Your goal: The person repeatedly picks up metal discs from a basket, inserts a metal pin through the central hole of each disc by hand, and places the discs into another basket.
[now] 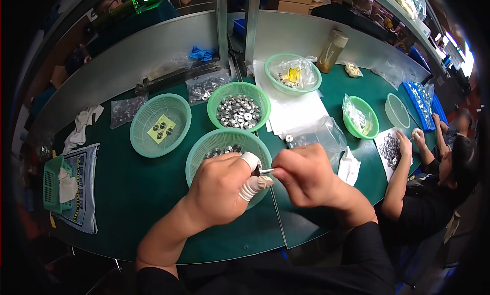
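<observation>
My left hand (217, 188), with white finger cots on thumb and forefinger, is closed in a pinch on a small dark part (256, 171), mostly hidden by the fingers. A thin metal rod (266, 171) reaches from that part to my right hand (306, 175), whose thumb and forefinger are closed on its other end. Both hands are above the front edge of a pale green basket (196, 154), where several round metal parts (216, 151) show past my left hand. Just behind it, a brighter green basket (214, 98) holds many similar silver parts (239, 111).
At left is a basket (139, 137) with a yellow note and several parts. Bags of parts (206, 85) lie behind. White paper (301, 111), a clear bag (326, 137) and a bottle (332, 51) are to the right. A co-worker (429, 193) sorts parts at far right.
</observation>
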Available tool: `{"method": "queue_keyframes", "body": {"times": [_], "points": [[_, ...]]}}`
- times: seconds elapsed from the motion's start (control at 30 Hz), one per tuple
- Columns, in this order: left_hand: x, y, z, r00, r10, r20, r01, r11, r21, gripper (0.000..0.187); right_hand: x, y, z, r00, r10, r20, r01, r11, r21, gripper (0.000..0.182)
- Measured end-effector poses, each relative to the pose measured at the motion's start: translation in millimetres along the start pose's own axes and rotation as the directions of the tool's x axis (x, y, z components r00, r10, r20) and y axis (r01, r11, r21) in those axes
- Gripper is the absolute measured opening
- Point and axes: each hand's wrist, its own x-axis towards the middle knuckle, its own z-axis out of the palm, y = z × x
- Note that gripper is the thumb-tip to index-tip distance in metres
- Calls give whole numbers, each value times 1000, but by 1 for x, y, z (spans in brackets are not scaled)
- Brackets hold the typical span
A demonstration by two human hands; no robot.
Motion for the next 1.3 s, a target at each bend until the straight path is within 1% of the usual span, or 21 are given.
{"method": "queue_keyframes", "body": {"times": [0.03,0.1,0.13,0.23,0.3,0.33,0.43,0.53,0.63,0.73,0.83,0.93,1.03,1.13,1.17,1.23,1.27,1.3], "points": [[1,-1,-2,1000,24,14,-24,999,24,30,1,-1,-2,998,55,30,-58,993,100,13],[6,6,-5,997,70,-37,-66,992,108,32,4,-4,-10,983,151,106,-176,942,286,15],[7,8,-6,994,93,-63,-82,985,150,33,4,-2,-13,974,164,156,-205,932,299,18],[1,4,-9,989,146,13,-143,947,287,32,5,2,-15,960,163,227,-230,923,307,19],[3,5,-13,976,210,62,-218,917,335,30,6,1,-16,949,169,265,-254,911,326,21],[4,5,-14,967,241,88,-256,899,356,28,6,1,-16,943,173,285,-266,904,334,22],[3,1,-9,956,284,67,-288,880,378,26,6,3,-16,931,190,313,-296,892,340,26],[5,4,-16,958,253,137,-287,873,395,23,7,1,-17,907,238,349,-369,846,384,28],[7,-5,-8,949,306,74,-306,842,443,25,8,1,-16,903,261,342,-382,852,358,30],[6,-15,2,942,334,-1,-301,850,431,22,5,3,-10,900,294,321,-404,841,361,30],[1,-17,9,966,256,-44,-219,892,395,22,4,0,-6,921,307,240,-373,873,313,27],[-1,-16,10,981,191,-46,-165,929,332,17,4,-7,-1,948,285,142,-313,915,254,19],[-4,-13,10,999,35,-12,-32,974,223,13,0,-6,7,979,200,46,-204,974,99,16],[-2,-11,6,995,-99,28,99,995,-1,8,-3,2,17,999,38,-38,-44,982,-182,18],[-1,-9,2,978,-193,83,202,973,-109,9,-4,4,21,999,23,-40,-31,972,-232,19],[2,-6,-4,910,-351,219,405,865,-295,13,-5,8,27,999,-11,-42,-3,944,-329,22],[3,-8,-4,898,-369,240,436,826,-358,20,-4,9,28,999,-16,-41,1,943,-334,20],[4,-8,-6,893,-370,256,440,836,-328,21,-3,11,26,999,18,-41,-27,974,-227,18]]}}
